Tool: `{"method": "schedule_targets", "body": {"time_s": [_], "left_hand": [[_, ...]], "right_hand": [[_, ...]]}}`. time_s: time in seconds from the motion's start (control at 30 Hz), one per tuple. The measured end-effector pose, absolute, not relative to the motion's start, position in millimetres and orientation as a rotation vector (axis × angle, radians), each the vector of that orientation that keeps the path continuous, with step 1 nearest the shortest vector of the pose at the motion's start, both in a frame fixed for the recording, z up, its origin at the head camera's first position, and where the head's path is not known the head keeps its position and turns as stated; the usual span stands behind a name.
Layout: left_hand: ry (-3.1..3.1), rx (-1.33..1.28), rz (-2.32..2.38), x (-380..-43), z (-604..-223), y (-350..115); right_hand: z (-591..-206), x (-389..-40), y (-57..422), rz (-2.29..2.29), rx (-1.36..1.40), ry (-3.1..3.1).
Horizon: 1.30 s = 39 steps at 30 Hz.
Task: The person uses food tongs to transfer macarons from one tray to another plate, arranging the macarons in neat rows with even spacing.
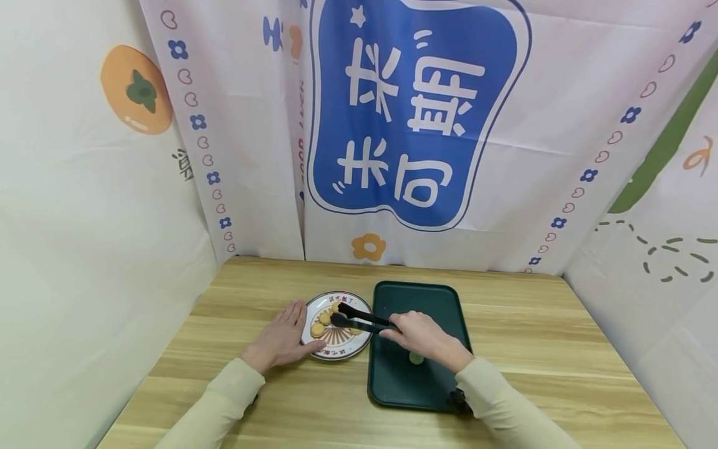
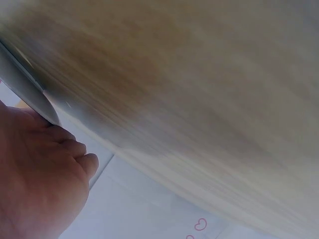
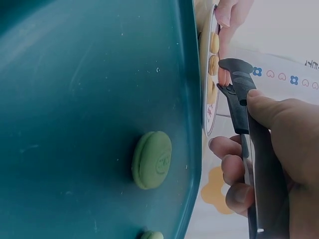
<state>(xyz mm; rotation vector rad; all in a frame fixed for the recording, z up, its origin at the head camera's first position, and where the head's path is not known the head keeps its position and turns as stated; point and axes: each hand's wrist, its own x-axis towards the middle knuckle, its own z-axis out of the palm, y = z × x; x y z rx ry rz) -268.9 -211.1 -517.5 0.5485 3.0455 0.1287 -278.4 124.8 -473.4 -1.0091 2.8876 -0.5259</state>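
Note:
My left hand [image 1: 285, 333] rests along the left edge of a round white plate [image 1: 359, 347], its fingers stretched out and the thumb at the near rim. Several yellow macarons [image 1: 318, 329] lie on this plate. Black tongs [image 3: 267, 179] are gripped in my right hand [image 1: 423, 337]; their tips hang over the plate among the macarons, parted from each other. Whether the tips touch a macaron, I cannot tell. Below my right hand, a green macaron [image 3: 153, 160] stands on the dark green tray [image 1: 415, 386]. Part of another green macaron [image 3: 152, 235] shows at the lower edge of the right wrist view.
The tray stands directly right of the plate on a wooden table [image 1: 291, 399]. Printed cloth [image 1: 258, 187] hangs behind the table and along both sides. Something small and black [image 1: 459, 399] sits under my right cuff, over the tray's near corner.

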Motion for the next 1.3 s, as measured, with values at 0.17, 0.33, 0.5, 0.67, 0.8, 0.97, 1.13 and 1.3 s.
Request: {"method": "schedule_targets", "body": {"time_s": [0.17,0.33,0.5,0.67,0.8,0.97,1.13,1.3], "left_hand": [[3.049,0.554,0.119,-269.2,-517.8,-211.4],[3.051,0.552,0.13,-268.7,-518.8,-210.6],[3.055,0.547,0.131,-269.6,-520.3,-211.3],[3.057,0.552,0.134,-269.1,-520.2,-211.5],[3.06,0.562,0.142,-268.9,-519.9,-211.1],[3.052,0.543,0.126,-268.9,-519.5,-210.6],[3.05,0.538,0.135,-269.0,-519.9,-211.0],[3.049,0.537,0.139,-268.1,-518.4,-210.1]], "right_hand": [[-474.6,-279.7,121.0,-0.529,-1.018,2.889],[-476.6,-279.2,118.5,-0.532,-1.033,2.889],[-476.1,-279.0,117.5,-0.536,-1.005,2.891],[-475.6,-278.8,116.2,-0.513,-1.022,2.913],[-475.9,-279.5,115.8,-0.49,-1.015,2.941],[-474.8,-281.1,116.0,-0.496,-0.977,2.954],[-472.4,-281.8,118.2,-0.491,-0.961,2.955],[-469.7,-279.5,123.6,-0.532,-0.939,2.95]]}}
